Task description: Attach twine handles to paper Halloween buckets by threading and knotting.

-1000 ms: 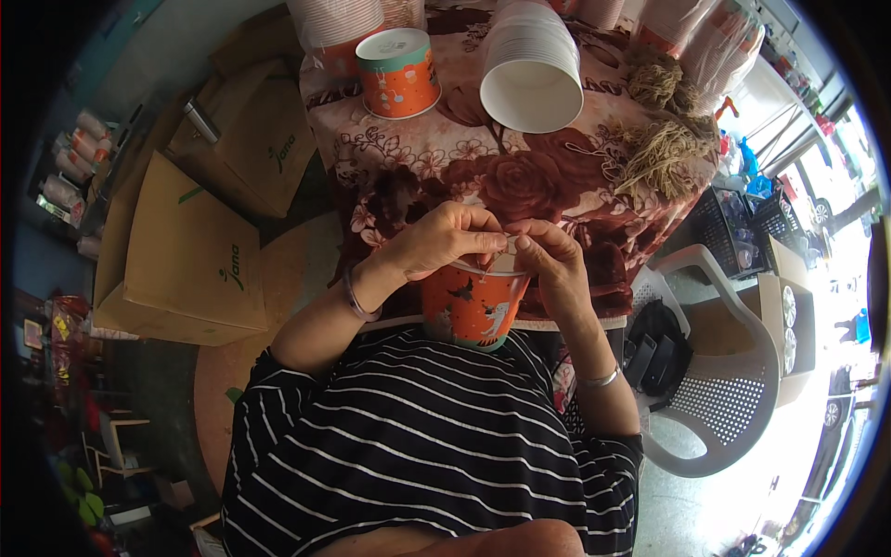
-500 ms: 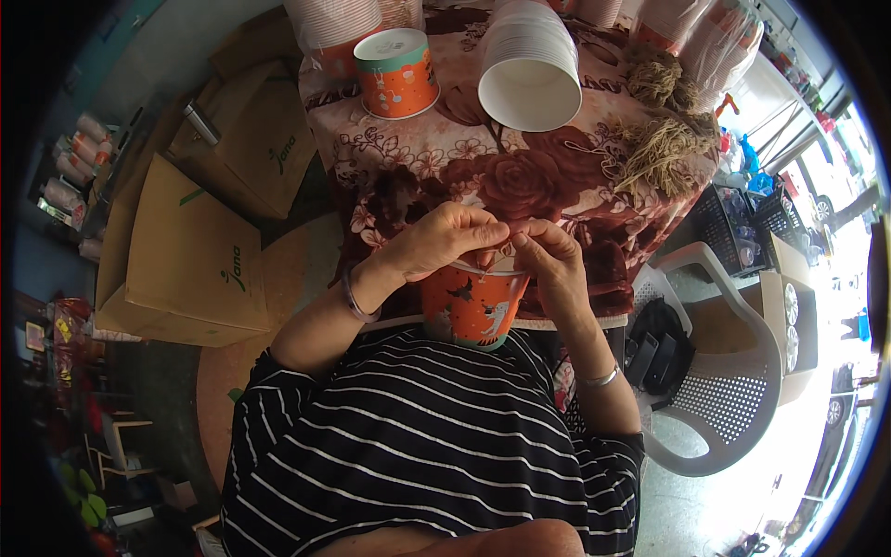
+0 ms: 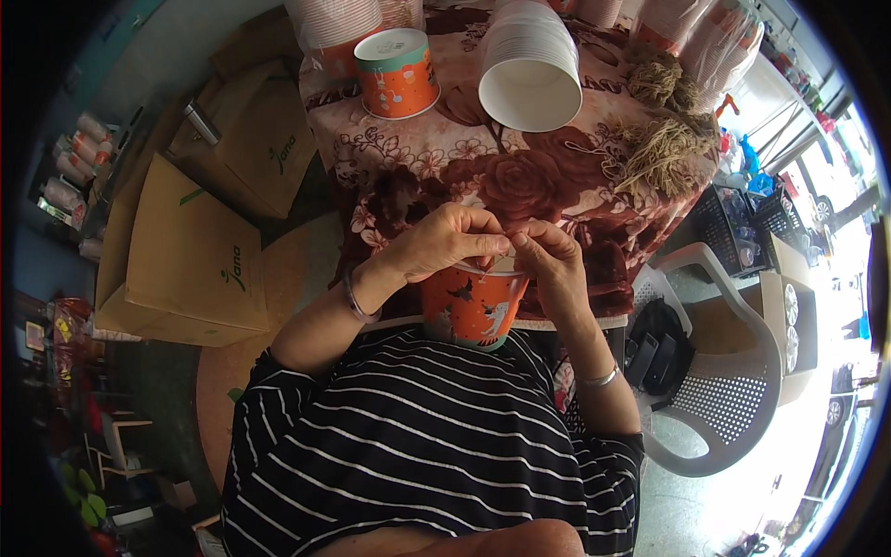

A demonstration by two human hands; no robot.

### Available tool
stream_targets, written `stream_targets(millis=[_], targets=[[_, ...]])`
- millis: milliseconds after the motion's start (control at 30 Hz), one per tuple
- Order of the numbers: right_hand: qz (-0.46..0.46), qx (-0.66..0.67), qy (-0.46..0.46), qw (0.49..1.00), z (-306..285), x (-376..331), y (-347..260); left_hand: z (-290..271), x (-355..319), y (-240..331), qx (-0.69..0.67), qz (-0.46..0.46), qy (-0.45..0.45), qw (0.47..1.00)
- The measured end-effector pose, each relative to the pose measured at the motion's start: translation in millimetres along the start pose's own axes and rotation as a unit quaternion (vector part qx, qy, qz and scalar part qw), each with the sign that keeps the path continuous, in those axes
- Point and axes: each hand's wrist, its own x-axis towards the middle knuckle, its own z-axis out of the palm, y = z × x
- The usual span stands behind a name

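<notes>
An orange paper bucket (image 3: 469, 304) with printed figures and a green base band stands upright against my striped shirt, at the table's near edge. Over its open rim, my left hand (image 3: 455, 241) and my right hand (image 3: 552, 255) meet with fingertips pinched. Both are closed on a thin string, mostly hidden by the fingers. Tangled bundles of tan string (image 3: 664, 153) lie at the table's right side. Farther back, another orange bucket (image 3: 397, 79) sits upside down, and a nested stack of white-lined buckets (image 3: 531, 88) lies on its side, mouths toward me.
A flowered red tablecloth (image 3: 520, 181) covers the table. Bagged stacks of buckets (image 3: 334, 28) stand along its back. Cardboard boxes (image 3: 190, 269) are on the floor at left. To the right are a white plastic chair (image 3: 733, 408) with a black bag (image 3: 661, 348) and dark crates (image 3: 733, 227).
My fingertips have shifted very slightly over the bucket's rim, the left thumb and fingers drawing a little closer together. The bucket and the things on the table stay in place.
</notes>
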Motion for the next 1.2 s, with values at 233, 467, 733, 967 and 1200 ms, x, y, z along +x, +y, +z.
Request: stream_targets(millis=[233, 467, 733, 967, 1200], targets=[[0.009, -0.010, -0.004, 1.000, -6, 0, 3, 1, -1, -1, -0.007, 0.012, 0.002, 1.000], [0.022, -0.010, -0.022, 0.999, -4, 1, -5, 6, -1, -5, -0.024, 0.059, 0.057, 0.996], [0.014, -0.030, -0.022, 0.999, -3, 0, -2, 1, -1, -5, 0.004, 0.038, 0.023, 0.999], [-0.043, -0.025, 0.001, 0.999, 3, -3, 7, -1, -2, -5, 0.002, 0.021, 0.023, 1.000], [-0.027, -0.019, 0.022, 0.999, 1, -4, 9, -4, -7, -2, -0.020, 0.025, 0.040, 0.999]])
